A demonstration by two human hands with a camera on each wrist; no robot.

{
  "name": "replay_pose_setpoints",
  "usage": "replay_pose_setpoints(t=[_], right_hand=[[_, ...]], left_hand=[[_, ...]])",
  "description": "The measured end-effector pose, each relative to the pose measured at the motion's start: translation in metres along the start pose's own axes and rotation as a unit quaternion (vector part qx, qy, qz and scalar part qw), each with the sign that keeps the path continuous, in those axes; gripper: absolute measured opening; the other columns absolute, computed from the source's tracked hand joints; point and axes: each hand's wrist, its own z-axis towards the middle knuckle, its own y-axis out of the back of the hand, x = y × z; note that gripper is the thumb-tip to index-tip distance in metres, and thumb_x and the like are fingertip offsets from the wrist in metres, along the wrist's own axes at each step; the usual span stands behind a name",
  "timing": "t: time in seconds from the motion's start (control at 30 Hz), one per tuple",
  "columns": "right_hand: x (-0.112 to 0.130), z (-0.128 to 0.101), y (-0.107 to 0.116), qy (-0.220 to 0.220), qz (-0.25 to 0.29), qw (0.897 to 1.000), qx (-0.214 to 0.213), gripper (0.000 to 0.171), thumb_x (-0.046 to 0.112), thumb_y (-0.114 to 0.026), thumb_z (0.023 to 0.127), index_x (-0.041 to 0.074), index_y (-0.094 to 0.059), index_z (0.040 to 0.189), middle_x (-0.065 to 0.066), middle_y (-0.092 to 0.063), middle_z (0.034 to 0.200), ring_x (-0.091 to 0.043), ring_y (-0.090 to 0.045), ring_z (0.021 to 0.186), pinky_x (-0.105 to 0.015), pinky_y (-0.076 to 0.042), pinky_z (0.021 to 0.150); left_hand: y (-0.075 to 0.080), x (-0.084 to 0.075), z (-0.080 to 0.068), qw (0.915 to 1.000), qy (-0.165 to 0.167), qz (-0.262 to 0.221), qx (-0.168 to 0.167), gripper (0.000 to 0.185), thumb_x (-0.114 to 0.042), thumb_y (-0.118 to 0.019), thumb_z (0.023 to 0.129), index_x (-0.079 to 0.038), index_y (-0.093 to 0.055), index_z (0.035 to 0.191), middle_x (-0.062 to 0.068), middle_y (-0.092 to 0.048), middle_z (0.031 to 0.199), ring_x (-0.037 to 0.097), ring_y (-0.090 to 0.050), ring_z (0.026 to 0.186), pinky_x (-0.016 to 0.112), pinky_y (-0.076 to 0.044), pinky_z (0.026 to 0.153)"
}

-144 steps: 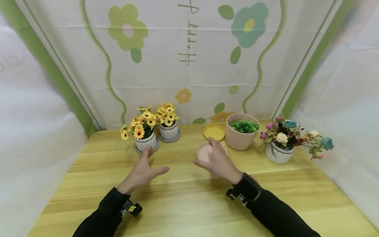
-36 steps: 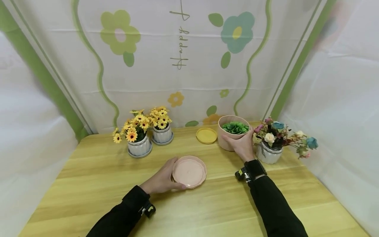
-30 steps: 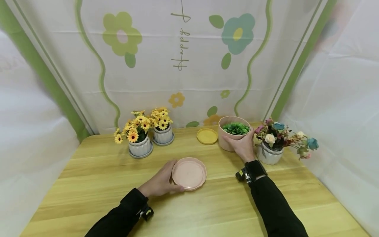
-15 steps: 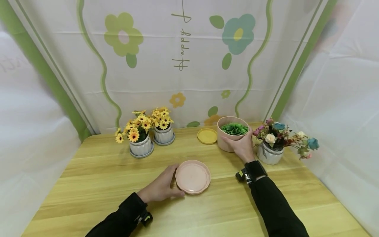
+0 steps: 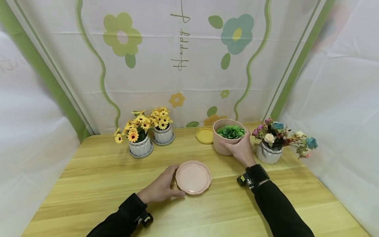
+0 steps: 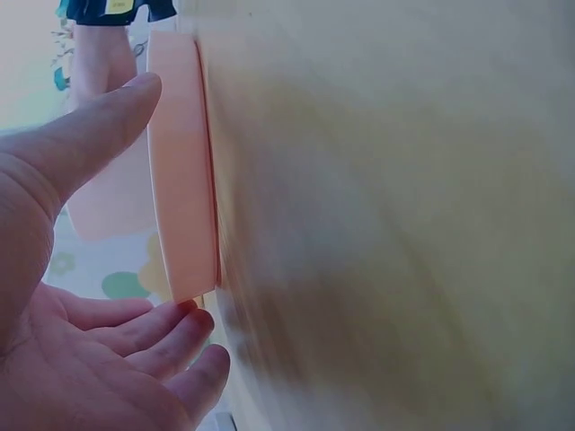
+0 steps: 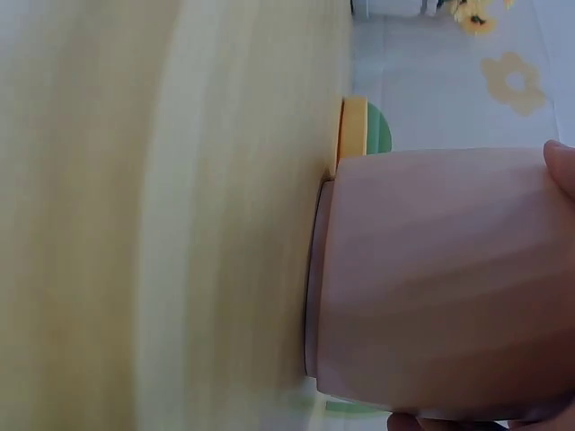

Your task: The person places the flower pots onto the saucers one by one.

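Observation:
In the head view, a pink scalloped saucer (image 5: 193,178) lies on the table. My left hand (image 5: 160,187) is spread along its left side, thumb and fingertips right at the rim. The left wrist view shows loosely extended fingers (image 6: 162,346) by the saucer's edge. My right hand (image 5: 241,149) grips a pink pot (image 5: 222,144) by its right side, thumb in front. Green leaves (image 5: 231,132) fill the pot. It is upright, with its base close to the wood in the right wrist view. The far fingers are hidden behind it.
A yellow saucer (image 5: 204,136), partly covered by the pink pot, lies behind it. Two white pots of yellow flowers (image 5: 140,147) stand on grey-blue saucers at the back left. To the right is a white pot (image 5: 268,154) with mixed flowers leaning over the right side.
The pink saucer has come from near the pink pot to the front middle, then down onto the table. My right hand has just shifted the pink pot leftward and nearer, partly over the yellow saucer.

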Motion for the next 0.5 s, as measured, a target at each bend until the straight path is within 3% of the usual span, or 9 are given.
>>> replay_pose_setpoints(t=[0.5], right_hand=[[0.014, -0.031, -0.005, 0.008, 0.002, 0.998, 0.065, 0.131, 0.046, -0.097, 0.075, 0.015, -0.007, 0.166, -0.02, -0.031, 0.167, -0.035, -0.038, 0.154, -0.054, -0.032, 0.13]], left_hand=[[-0.001, -0.002, 0.001, 1.0, 0.002, 0.006, -0.007, 0.103, -0.032, -0.089, 0.088, 0.009, -0.028, 0.16, 0.031, -0.037, 0.162, 0.045, -0.037, 0.153, 0.063, -0.034, 0.125]])
